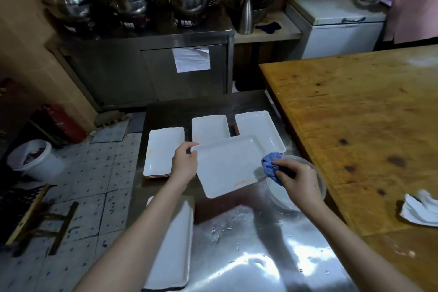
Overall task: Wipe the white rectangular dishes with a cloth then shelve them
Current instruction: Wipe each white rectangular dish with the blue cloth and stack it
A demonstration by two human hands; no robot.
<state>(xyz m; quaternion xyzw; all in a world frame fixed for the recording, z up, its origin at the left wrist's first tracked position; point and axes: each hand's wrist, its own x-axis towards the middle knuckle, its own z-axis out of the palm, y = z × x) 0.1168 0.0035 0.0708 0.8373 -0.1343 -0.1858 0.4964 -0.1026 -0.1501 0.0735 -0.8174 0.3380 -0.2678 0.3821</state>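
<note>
1. Progress looks early: wiping is in hand, and as far as I can see no shelving has begun.
2. My left hand (184,161) grips the left end of a white rectangular dish (227,168), fingers curled round its rim, holding it tilted above the steel counter (248,256).
3. My right hand (298,182) is closed round a bunched blue cloth (271,166) and presses it on the dish's right end, just over a clear bowl (316,174) that sits on the counter beside the wooden table (355,125).
4. An orange smear (244,182) shows near the dish's near edge, so I judge this one only partly wiped.
5. More dishes wait beyond it on the counter:
   - The left stack (163,149) has orange marks along the left edge of its top dish.
   - The middle dish (209,127) has a faint orange trace.
   - The right-hand dish (258,128) is partly hidden behind the one I hold.
   - I take these as not yet wiped, though I cannot be sure of the right one.
6. A long white dish (173,244) lies close to me at the counter's left edge. It looks clean, but I cannot tell whether it has been wiped.
7. No shelf is in view, so I judge that all the shelving is left to do, after most of the wiping.
</note>
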